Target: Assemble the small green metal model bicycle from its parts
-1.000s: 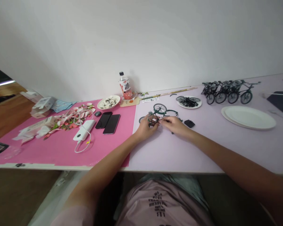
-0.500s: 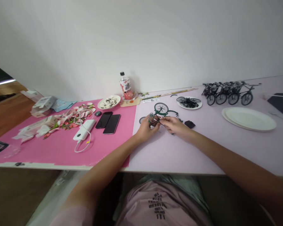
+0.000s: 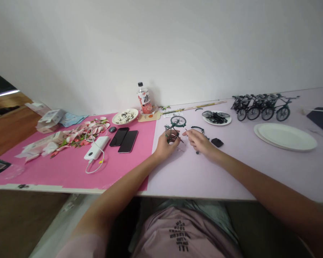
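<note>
My left hand [image 3: 165, 146] is closed around a partly built miniature bicycle [image 3: 178, 122], its dark green spoked wheel pointing up and away from me. Fingers cover much of the bicycle's frame. To the right and slightly apart from it, my right hand [image 3: 200, 142] is pinched. Whatever lies between its fingertips is too small to make out. Just behind the right hand lies a curved dark strip [image 3: 197, 128], and a small black piece [image 3: 217, 142] rests to its right. Farther back, dark parts and wheels [image 3: 216, 117] fill a white plate [image 3: 221, 124].
Several finished miniature bicycles [image 3: 267, 107] stand in a row at the back right, behind stacked white plates [image 3: 285, 136]. On the pink left side are two phones [image 3: 127, 141], a white power bank [image 3: 97, 148], scattered petals [image 3: 83, 132], a bowl [image 3: 125, 123] and a bottle [image 3: 144, 102].
My right hand has drawn back from the bicycle, leaving a gap. In my left hand the bicycle has turned, its upper wheel shifting left.
</note>
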Demonstrator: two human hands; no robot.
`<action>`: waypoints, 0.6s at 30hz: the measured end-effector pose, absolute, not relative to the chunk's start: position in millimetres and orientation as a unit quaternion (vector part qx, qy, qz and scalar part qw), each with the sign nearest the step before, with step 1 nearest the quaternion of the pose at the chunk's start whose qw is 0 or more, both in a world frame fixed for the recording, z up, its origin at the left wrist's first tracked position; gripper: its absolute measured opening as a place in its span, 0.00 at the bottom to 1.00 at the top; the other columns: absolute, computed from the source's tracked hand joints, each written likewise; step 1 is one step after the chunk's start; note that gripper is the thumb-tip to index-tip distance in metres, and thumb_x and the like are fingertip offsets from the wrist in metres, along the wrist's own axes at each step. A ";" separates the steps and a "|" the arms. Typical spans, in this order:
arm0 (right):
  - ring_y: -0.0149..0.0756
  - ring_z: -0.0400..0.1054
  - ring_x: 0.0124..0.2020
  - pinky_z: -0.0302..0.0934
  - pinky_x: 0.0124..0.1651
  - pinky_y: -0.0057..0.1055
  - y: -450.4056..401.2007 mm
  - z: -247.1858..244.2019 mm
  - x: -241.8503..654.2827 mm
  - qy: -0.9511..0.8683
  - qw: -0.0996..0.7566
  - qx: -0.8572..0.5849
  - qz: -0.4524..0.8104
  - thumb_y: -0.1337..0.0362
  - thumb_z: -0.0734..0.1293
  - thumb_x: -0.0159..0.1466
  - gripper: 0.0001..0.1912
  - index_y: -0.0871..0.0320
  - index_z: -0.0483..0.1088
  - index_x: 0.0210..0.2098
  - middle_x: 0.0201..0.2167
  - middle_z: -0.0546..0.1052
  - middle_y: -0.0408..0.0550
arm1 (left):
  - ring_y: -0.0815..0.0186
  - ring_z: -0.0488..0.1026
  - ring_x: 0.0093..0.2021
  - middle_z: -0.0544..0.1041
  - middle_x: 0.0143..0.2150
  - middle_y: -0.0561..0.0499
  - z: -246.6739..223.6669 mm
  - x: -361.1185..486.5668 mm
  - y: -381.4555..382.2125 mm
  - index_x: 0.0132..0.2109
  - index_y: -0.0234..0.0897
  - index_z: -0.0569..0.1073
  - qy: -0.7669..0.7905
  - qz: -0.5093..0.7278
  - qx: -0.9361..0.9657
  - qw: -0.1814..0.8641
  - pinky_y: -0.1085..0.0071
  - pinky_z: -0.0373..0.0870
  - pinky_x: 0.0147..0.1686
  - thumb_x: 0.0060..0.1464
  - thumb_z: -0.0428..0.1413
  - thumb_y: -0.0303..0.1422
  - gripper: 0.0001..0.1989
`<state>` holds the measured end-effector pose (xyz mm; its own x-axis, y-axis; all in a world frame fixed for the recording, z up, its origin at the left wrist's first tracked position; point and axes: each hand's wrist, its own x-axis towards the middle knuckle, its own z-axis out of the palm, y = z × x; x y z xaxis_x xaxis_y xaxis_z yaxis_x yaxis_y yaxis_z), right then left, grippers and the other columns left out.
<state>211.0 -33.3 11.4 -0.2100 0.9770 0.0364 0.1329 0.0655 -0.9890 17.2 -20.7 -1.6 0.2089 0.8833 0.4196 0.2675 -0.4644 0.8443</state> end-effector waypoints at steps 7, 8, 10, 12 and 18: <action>0.41 0.71 0.39 0.68 0.44 0.37 -32.6 12.7 215.7 -0.732 0.478 -0.430 0.223 0.50 0.61 0.73 0.19 0.54 0.79 0.45 0.40 0.76 0.51 | 0.66 0.79 0.39 0.79 0.40 0.47 -1.3 16.8 -19.0 0.52 0.35 0.74 0.413 0.488 0.690 0.339 0.70 0.76 0.42 0.59 0.62 0.33 0.15; 0.41 0.71 0.38 0.68 0.42 0.37 -33.2 13.9 215.9 -0.740 0.477 -0.426 0.208 0.51 0.62 0.73 0.18 0.54 0.80 0.44 0.39 0.76 0.51 | 0.66 0.79 0.39 0.79 0.40 0.47 -1.3 16.8 -19.1 0.53 0.35 0.74 0.413 0.490 0.688 0.341 0.69 0.76 0.42 0.59 0.62 0.32 0.15; 0.39 0.70 0.34 0.68 0.39 0.36 -33.9 15.0 215.9 -0.746 0.474 -0.422 0.199 0.53 0.64 0.72 0.16 0.54 0.80 0.43 0.37 0.76 0.50 | 0.65 0.79 0.39 0.79 0.39 0.47 -1.1 16.9 -19.6 0.53 0.34 0.74 0.412 0.494 0.684 0.343 0.69 0.76 0.42 0.59 0.62 0.32 0.16; 0.39 0.70 0.34 0.68 0.39 0.36 -33.6 14.2 215.6 -0.749 0.472 -0.421 0.195 0.55 0.65 0.71 0.14 0.54 0.80 0.41 0.37 0.75 0.50 | 0.65 0.80 0.39 0.79 0.39 0.46 -0.9 17.0 -20.1 0.52 0.34 0.73 0.413 0.497 0.680 0.346 0.68 0.76 0.42 0.59 0.62 0.32 0.15; 0.38 0.71 0.36 0.70 0.42 0.36 -32.7 9.5 213.4 -0.748 0.469 -0.423 0.206 0.56 0.65 0.71 0.13 0.53 0.79 0.45 0.40 0.75 0.50 | 0.66 0.80 0.40 0.79 0.39 0.48 -1.6 17.2 -20.2 0.52 0.35 0.74 0.419 0.494 0.675 0.352 0.69 0.76 0.43 0.58 0.64 0.34 0.17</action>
<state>213.4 -32.7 9.5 -0.2030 0.8249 0.5275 0.4389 0.5582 -0.7041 17.2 -20.2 -1.6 0.1602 0.9145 0.3716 0.2186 -0.4000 0.8901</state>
